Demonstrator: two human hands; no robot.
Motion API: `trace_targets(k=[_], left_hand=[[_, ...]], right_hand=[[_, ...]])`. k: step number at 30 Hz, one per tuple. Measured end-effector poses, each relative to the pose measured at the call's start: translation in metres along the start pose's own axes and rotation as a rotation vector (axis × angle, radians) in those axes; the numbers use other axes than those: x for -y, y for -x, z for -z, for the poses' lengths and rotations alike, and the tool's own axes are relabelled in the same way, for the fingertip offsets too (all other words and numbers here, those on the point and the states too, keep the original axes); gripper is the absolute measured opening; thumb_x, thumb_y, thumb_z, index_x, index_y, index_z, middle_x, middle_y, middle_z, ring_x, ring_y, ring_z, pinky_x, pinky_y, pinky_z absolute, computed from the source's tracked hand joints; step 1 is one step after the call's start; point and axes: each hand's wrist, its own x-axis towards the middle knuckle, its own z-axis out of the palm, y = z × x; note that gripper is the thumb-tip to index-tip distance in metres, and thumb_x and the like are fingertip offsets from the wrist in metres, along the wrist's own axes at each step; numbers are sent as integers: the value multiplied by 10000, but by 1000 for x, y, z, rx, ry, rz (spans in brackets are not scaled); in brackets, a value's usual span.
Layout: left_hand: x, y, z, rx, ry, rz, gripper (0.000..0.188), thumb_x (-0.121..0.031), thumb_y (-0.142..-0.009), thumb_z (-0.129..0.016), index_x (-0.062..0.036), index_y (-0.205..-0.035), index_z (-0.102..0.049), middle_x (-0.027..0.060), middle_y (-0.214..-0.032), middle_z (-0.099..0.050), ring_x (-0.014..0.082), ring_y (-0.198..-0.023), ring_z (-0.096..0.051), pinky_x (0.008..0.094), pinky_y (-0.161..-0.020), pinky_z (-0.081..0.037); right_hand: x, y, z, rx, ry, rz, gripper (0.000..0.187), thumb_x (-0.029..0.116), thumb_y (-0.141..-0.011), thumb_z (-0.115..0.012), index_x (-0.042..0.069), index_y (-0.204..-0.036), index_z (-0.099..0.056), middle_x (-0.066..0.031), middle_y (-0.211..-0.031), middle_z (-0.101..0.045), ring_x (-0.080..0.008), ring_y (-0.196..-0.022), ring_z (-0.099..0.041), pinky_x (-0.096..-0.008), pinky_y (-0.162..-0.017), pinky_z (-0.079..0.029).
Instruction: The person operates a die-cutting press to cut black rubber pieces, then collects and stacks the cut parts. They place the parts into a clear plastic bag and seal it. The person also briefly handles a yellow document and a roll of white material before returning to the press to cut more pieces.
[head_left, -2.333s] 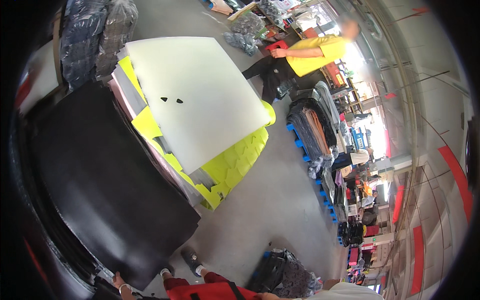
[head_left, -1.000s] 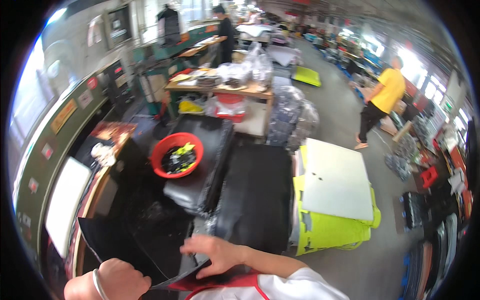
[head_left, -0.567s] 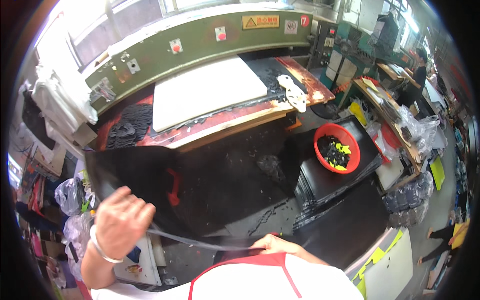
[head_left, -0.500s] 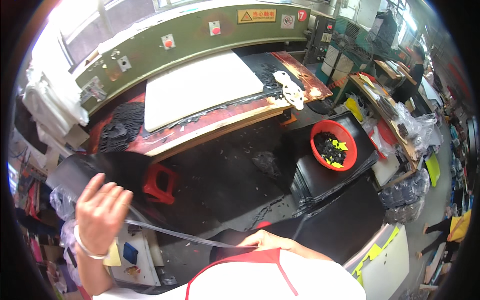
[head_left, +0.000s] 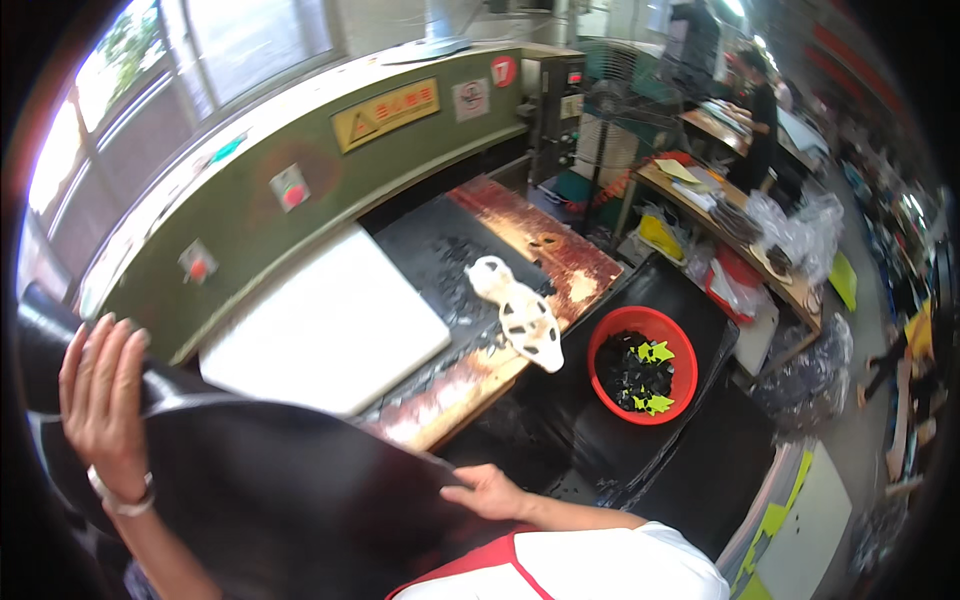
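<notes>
A large, flexible black sheet (head_left: pixel 280 480) stretches in front of me, lifted at its left side and curling over beyond my left hand. My left hand (head_left: pixel 105 410) is raised at the far left, its straight fingers lying against the sheet; the thumb is hidden. At lower centre, my right hand (head_left: pixel 490 492) pinches the sheet's edge between thumb and fingers. Behind the sheet, a thick white board (head_left: pixel 325 320) rests on the worn bench (head_left: pixel 420 412) of a green machine. A white cut-out piece with dark holes (head_left: pixel 520 315) lies to the board's right.
A red basin (head_left: pixel 690 375) with black and yellow scraps stands on stacked black sheets (head_left: pixel 700 480). The green machine beam (head_left: pixel 250 210) runs along the back. A cluttered wooden shelf (head_left: pixel 715 230) and a fan (head_left: pixel 610 95) are at the right. Another person (head_left: pixel 755 125) stands far off.
The black sheet has swung up and across in front of me, covering the red stool and floor. My left hand has moved left, and my view has turned and come nearer the bench.
</notes>
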Motion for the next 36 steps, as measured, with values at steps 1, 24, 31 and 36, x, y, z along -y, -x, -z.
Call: trace_targets(k=[1, 24, 31, 36], left_hand=[[-9, -23, -36, 9, 71, 13, 259, -6, -822, -610, -21, -1078, -640, 141, -1162, -628, 301, -1166, -570, 479, -1054, -384], [-161, 358, -108, 684, 1025, 1767, 368, -263, -822, -711, 27, -736, -504, 196, -651, -563, 326, -565, -483, 405, -561, -414], [-117, 324, -91, 829, 1019, 1684, 248, -198, -806, -713, 25, -871, -627, 200, -718, -613, 285, -640, -594, 380, -624, -469], [-31, 278, -258, 283, 758, 1363, 337, -276, -945, -521, 19, -790, -571, 250, -714, -557, 413, -654, -549, 411, -576, -427]], right_hand=[[6, -17, 20, -74, 0, -29, 213, 167, -911, -639, -17, -1016, -661, -2, -833, -672, -34, -783, -534, -246, -692, -480], [72, -72, 104, -396, 380, -199, 464, -100, -838, -534, -71, -1300, -504, -102, -1230, -591, -166, -1125, -538, -272, -989, -382], [87, -72, 82, -417, 711, -111, 451, -56, -823, -570, -75, -1272, -528, -149, -1260, -579, -217, -1201, -505, -321, -1044, -332], [119, -261, 120, -624, 680, 106, 344, 111, -944, -533, -15, -1262, -566, -111, -1201, -609, -147, -1033, -553, -267, -891, -434]])
